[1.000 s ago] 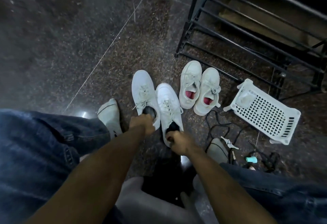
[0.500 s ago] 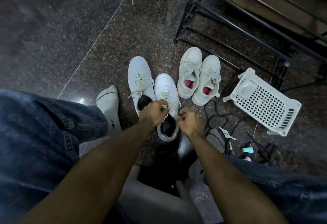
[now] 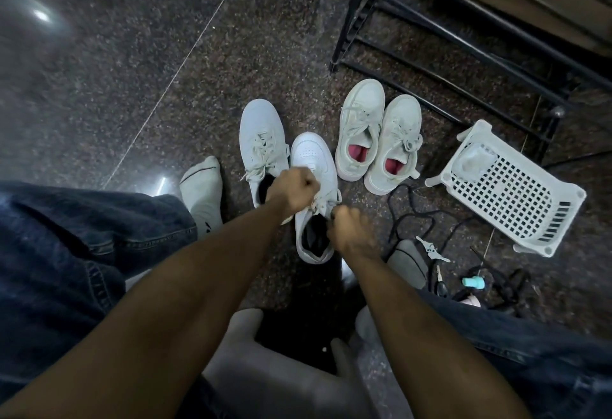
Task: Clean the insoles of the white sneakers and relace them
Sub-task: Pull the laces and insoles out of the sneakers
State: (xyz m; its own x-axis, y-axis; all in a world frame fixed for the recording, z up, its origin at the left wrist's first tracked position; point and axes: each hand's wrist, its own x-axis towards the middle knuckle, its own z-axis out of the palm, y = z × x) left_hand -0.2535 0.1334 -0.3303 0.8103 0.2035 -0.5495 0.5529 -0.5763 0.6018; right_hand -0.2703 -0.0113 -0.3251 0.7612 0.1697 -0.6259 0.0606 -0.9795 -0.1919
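Fingers of left hand (image 3: 293,188) and right hand (image 3: 347,224) curling, pinching laces (image 3: 323,200) of near white sneaker (image 3: 311,160) on floor. Am keeping its mate (image 3: 261,133) touching alongside, left. Second pair (image 3: 377,133) sitting right.

centre frame: left hand (image 3: 293,186) and right hand (image 3: 347,226), both fisted, pinch laces (image 3: 326,201) over white sneaker (image 3: 311,160) | second pair (image 3: 381,140) upper right | basket (image 3: 516,193) right, on floor (image 3: 132,70)
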